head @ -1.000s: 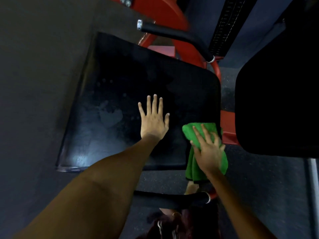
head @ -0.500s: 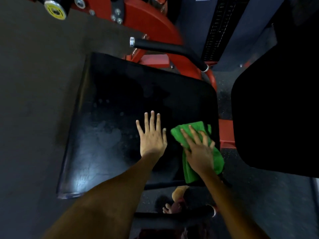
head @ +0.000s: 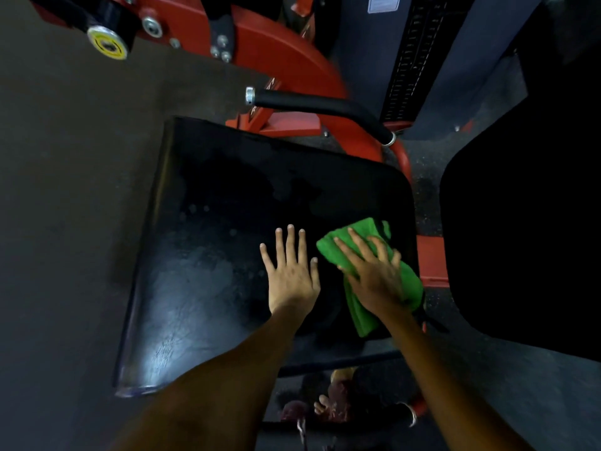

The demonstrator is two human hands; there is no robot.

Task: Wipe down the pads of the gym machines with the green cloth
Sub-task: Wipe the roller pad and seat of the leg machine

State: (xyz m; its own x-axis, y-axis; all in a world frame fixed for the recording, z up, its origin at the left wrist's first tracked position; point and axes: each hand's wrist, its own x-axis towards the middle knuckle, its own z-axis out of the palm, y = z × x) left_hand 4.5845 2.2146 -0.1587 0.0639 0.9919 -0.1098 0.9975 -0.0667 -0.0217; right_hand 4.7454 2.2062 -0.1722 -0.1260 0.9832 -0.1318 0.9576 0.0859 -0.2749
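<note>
Since half a second ago the right hand (head: 374, 278) has slid the green cloth (head: 367, 271) slightly further up the black seat pad (head: 227, 255), away from its lower right edge. From the head view, its fingers (head: 348, 252) lie spread and straight, pressing the cloth flat at the pad's right side. Just beside it, the left hand (head: 292, 275) rests flat on the pad, fingers spread. Above, a black handle (head: 318, 105) juts from the red machine frame (head: 276, 50); another black pad (head: 527, 229) fills the right of the frame.

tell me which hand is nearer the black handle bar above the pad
Right. The right hand presses the green cloth on the pad almost directly below the handle bar; the left hand lies flat further left.
</note>
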